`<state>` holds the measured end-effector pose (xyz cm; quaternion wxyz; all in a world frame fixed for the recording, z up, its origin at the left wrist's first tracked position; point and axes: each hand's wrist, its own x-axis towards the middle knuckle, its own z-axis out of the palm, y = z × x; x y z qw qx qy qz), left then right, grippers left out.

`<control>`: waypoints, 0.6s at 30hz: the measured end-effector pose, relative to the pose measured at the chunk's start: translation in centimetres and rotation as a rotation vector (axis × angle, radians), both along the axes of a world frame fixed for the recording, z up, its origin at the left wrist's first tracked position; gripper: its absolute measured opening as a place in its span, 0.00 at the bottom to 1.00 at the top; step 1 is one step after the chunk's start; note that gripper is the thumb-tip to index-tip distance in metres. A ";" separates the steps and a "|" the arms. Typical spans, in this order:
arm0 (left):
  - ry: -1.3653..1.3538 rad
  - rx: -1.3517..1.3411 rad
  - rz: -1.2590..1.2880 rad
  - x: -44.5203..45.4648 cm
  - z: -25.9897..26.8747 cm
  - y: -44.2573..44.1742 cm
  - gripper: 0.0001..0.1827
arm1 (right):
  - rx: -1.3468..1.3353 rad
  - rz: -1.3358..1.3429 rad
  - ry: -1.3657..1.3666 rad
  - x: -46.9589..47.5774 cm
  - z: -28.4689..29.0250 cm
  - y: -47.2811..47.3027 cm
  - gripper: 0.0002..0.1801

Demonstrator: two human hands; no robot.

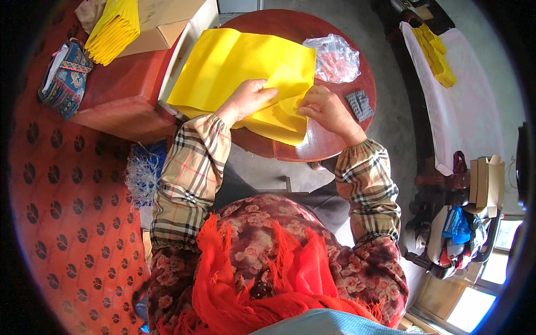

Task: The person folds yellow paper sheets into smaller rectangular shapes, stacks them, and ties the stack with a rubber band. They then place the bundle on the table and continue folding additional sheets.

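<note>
A large piece of yellow fabric-like material (226,63) lies over the left part of a round reddish-brown table (272,19) and sags past its near edge. My left hand (250,99) grips a fold of it near the middle, thumb on top. At its right edge, my right hand (324,106) pinches the material between thumb and fingers. Beyond my right hand is a clear plastic bag (335,58) with reddish contents. A small grey textured block or pad (359,105) lies by the table's right rim.
On the left, a reddish cabinet (121,90) bears a cardboard box (163,33), stacked yellow pieces (113,33) and a patterned cloth pouch (66,79). White stringy material (142,178) hangs below. More yellow pieces (435,56) rest on a cloth-covered seat (465,104) at right.
</note>
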<state>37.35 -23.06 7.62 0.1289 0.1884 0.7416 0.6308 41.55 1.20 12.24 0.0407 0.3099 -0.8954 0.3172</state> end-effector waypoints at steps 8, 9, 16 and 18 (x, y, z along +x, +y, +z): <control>0.008 -0.074 -0.015 -0.2 0.4 -0.1 0.18 | 0.102 -0.003 -0.024 -1.4 2.6 -0.7 0.08; -0.020 -0.085 -0.008 -0.1 0.6 0.0 0.20 | 0.149 0.024 -0.007 -1.7 2.9 -0.7 0.08; -0.077 -0.006 -0.124 0.8 1.8 -0.3 0.26 | 0.272 0.034 -0.070 -3.9 4.4 -2.3 0.09; -0.093 0.017 -0.150 0.9 2.0 -0.3 0.28 | 0.298 0.039 -0.086 -4.3 4.8 -2.7 0.10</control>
